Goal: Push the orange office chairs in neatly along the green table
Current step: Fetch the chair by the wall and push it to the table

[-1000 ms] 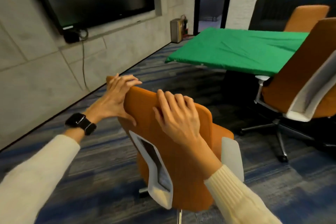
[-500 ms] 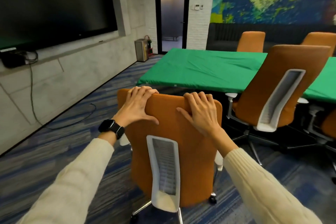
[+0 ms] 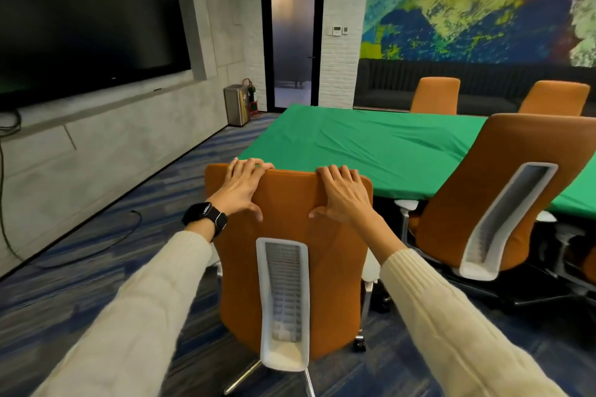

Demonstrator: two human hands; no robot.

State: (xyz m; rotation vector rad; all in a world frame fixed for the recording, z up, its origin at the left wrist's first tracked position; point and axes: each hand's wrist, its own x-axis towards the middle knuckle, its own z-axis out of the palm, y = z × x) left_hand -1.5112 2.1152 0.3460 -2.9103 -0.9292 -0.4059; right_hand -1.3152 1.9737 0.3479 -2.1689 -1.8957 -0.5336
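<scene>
The left hand (image 3: 242, 187) and the right hand (image 3: 342, 196) are laid on top of the orange chair (image 3: 292, 264), fingers curled over its edge. The chair is parked at the corner of the green counter (image 3: 364, 145). It likely rolls easily on wheels, so the high back is best held. No words can be read.

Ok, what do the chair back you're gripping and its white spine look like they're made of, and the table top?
Chair back: orange woven fabric over padding, matte, softly rounded edge under both hands. White spine: probably moulded plastic, smooth, with a ribbed slot. Green table: covered by cloth, wrinkled; the top beneath is hidden.
</scene>
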